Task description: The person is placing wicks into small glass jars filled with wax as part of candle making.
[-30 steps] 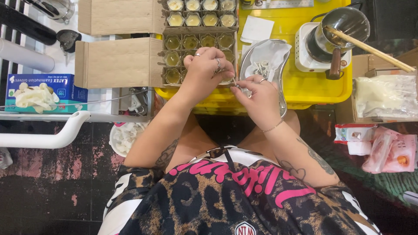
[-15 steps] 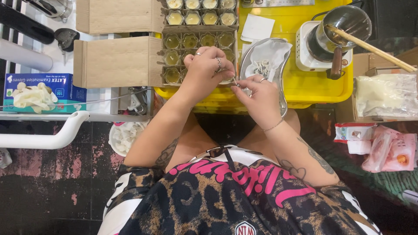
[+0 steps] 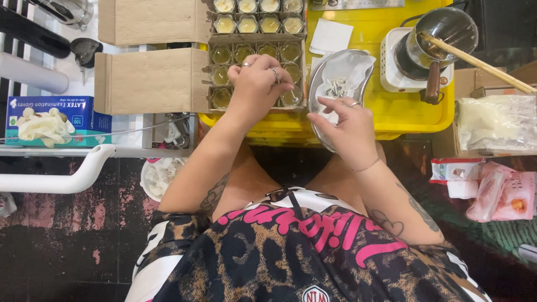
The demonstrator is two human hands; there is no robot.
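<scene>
My left hand (image 3: 257,84) hovers over a cardboard box of small glass jars (image 3: 224,75), its fingers bent down onto the jars in the front right corner. The fingertips are hidden, so I cannot see whether they pinch anything. My right hand (image 3: 344,126) rests on the near edge of an oval metal tray (image 3: 314,84). Its fingers are loosely spread beside a small heap of white wick pieces (image 3: 337,85) on white paper. Both wrists reach out from my lap, above a leopard-print shirt.
The tray and jar box sit on a yellow tray (image 3: 414,106). A second box of filled jars (image 3: 257,15) lies behind. A metal pot with a wooden stick (image 3: 442,33) stands at the right on a small white stove. A blue glove box (image 3: 47,120) is at the left, plastic bags (image 3: 495,123) at the right.
The hands were together at the metal tray's left edge. Now they have parted: the left went left over the jars, the right dropped back toward me on the tray.
</scene>
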